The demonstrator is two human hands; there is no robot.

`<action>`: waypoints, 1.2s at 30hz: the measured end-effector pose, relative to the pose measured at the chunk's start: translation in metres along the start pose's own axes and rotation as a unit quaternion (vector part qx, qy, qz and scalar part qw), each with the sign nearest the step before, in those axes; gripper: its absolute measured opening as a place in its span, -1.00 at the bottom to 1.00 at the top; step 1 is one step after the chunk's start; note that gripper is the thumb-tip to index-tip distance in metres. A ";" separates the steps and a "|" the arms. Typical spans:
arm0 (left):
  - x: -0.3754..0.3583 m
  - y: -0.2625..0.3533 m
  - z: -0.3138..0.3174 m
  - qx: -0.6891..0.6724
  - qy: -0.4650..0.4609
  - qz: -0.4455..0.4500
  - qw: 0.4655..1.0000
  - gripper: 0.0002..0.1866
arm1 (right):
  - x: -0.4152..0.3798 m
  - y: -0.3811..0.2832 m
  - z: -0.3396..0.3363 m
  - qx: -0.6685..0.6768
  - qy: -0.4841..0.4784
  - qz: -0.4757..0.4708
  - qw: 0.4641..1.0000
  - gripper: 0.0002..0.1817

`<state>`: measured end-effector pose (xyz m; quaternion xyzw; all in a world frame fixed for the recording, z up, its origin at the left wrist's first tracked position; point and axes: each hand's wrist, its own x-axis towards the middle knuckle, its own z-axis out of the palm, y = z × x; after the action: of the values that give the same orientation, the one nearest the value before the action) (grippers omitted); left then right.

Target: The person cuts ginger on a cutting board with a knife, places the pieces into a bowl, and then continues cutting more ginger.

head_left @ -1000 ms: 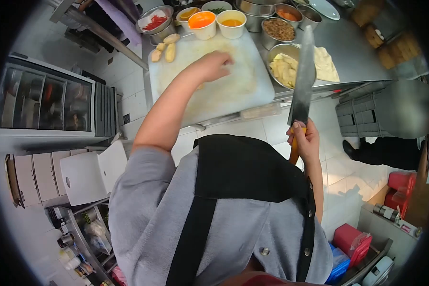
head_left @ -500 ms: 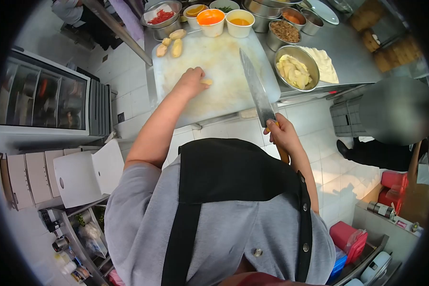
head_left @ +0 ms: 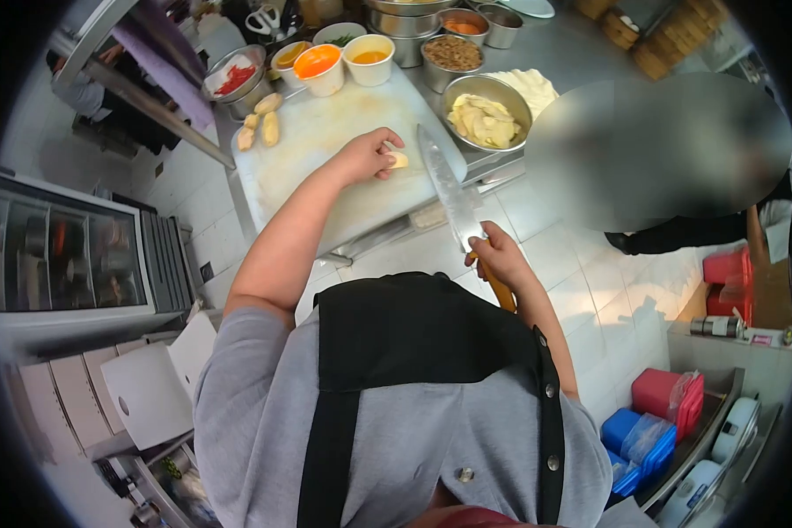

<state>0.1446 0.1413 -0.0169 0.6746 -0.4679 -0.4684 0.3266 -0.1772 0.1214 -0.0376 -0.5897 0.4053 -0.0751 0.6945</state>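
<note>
My left hand [head_left: 366, 158] is over the white cutting board [head_left: 326, 114], its fingers curled round a small pale piece of ginger [head_left: 399, 160] lying on the surface. In my right hand [head_left: 499, 254] is a large kitchen knife [head_left: 449, 187], gripped by its yellow-brown handle. Its blade points away from me, with the tip over the board's right side, a little apart from the ginger. Several peeled knobs of ginger [head_left: 270, 129] lie at the board's far left corner. Beyond the right edge stands a steel bowl [head_left: 524, 110] of pale yellow slices [head_left: 482, 121].
White tubs of orange [head_left: 318, 62] and yellow liquid [head_left: 369, 56] line the board's far edge. A bowl of red strips [head_left: 235, 79] stands left, a pot of brown mince [head_left: 452, 53] right. A folded cloth [head_left: 528, 90] lies behind the slices. Another person [head_left: 678, 233] is at right.
My view has swung, shifting the board left in the picture. Across the board, my left hand has moved right with the ginger, closer to the knife. The knife stays in my right hand.
</note>
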 end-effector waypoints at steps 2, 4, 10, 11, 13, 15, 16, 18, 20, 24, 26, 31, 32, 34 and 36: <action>0.008 0.001 0.005 -0.075 -0.002 -0.031 0.997 -0.82 | -0.001 0.002 0.001 0.002 0.009 0.003 1.000 -0.60; 0.009 -0.006 0.010 -0.108 0.039 -0.037 0.993 -0.80 | 0.001 0.008 0.002 0.013 0.025 0.001 1.000 -0.57; 0.029 -0.028 0.022 0.254 0.169 0.069 0.950 -0.80 | 0.020 0.039 -0.001 -0.026 0.027 -0.086 0.996 -0.31; 0.021 -0.020 0.025 0.258 0.176 0.077 0.947 -0.80 | 0.015 0.029 0.000 -0.032 0.023 -0.078 0.996 -0.28; 0.025 -0.030 0.024 0.313 0.156 0.080 0.933 -0.78 | 0.012 0.017 -0.001 -0.024 0.004 -0.056 0.998 -0.28; 0.017 -0.018 0.029 0.277 0.134 0.042 0.950 -0.78 | 0.005 -0.002 -0.001 -0.035 -0.004 -0.023 0.999 -0.28; 0.011 -0.009 0.030 0.224 0.112 -0.006 0.968 -0.78 | 0.005 -0.006 -0.001 -0.029 -0.002 -0.027 0.999 -0.28; 0.006 -0.007 0.029 0.175 0.083 -0.049 0.980 -0.77 | 0.007 -0.009 0.002 -0.017 -0.006 -0.035 0.999 -0.28; 0.009 -0.018 0.026 0.185 0.075 -0.036 0.979 -0.73 | 0.011 -0.009 0.005 -0.014 -0.007 -0.045 0.999 -0.28; 0.027 -0.054 0.022 0.150 0.100 0.015 0.984 -0.68 | 0.014 -0.010 0.007 -0.004 -0.015 -0.057 0.998 -0.27; 0.030 -0.055 0.027 0.126 0.133 0.052 0.982 -0.67 | 0.012 -0.010 0.010 0.009 -0.023 -0.056 0.998 -0.26; 0.002 -0.010 0.036 0.232 0.138 0.009 0.963 -0.67 | 0.012 -0.006 0.017 0.036 -0.028 -0.058 0.997 -0.23; -0.004 -0.002 0.038 0.247 0.137 -0.002 0.959 -0.67 | 0.013 -0.005 0.018 0.040 -0.027 -0.052 0.997 -0.23; -0.016 0.000 0.043 0.349 0.188 0.117 0.910 -0.69 | 0.009 -0.008 0.019 0.033 -0.014 -0.045 0.998 -0.24; -0.021 -0.010 0.050 0.387 0.206 0.216 0.873 -0.71 | 0.008 -0.006 0.024 0.029 0.007 -0.043 0.999 -0.26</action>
<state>0.0988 0.1642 -0.0365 0.7104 -0.6678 -0.0188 0.2216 -0.1537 0.1331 -0.0371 -0.5861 0.3821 -0.1210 0.7041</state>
